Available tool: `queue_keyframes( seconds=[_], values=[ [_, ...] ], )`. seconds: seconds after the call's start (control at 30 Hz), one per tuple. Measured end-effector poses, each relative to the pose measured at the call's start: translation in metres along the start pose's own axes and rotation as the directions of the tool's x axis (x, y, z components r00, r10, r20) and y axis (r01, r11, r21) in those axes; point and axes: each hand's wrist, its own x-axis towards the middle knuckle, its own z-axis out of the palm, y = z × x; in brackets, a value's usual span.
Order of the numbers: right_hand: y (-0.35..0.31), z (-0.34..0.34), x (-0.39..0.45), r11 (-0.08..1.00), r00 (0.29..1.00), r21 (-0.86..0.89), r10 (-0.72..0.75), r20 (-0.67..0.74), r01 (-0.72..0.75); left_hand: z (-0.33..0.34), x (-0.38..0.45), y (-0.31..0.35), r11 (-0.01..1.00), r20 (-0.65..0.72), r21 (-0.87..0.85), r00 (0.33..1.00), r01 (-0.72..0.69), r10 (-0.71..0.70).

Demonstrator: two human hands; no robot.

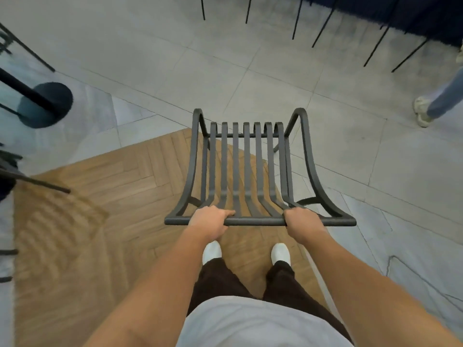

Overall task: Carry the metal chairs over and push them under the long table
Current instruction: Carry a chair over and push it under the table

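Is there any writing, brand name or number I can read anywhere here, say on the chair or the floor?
None: no readable text shows anywhere.
The metal chair, held by the left hand and right hand, is bare slats with no label.
The floor tiles, white shoes and round post base carry no visible print.

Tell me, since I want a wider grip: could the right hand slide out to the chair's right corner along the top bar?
Probably yes. The right hand grips the metal chair's top bar, and the bar from there to the right corner looks bare.
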Motion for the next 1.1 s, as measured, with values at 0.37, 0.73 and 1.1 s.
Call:
queue_keyframes(
  seconds=[0.37,0.73,1.1],
  values=[
    [0.014,0.002,0.004,0.985,0.993,-0.124,-0.122,0.003,0.121,0.017,-0.024,0.028,0.988,-0.032,-0.090,0.991,0.128,-0.131],
    [-0.008,-0.034,0.038,0.926,0.963,-0.271,-0.270,0.008,0.262,0.034,-0.043,0.021,0.929,-0.075,-0.254,0.952,0.270,-0.298],
    [-0.032,-0.088,0.082,0.789,0.875,-0.394,-0.473,0.099,0.471,0.035,-0.052,0.047,0.722,0.017,-0.470,0.823,0.507,-0.567]
  ],
)
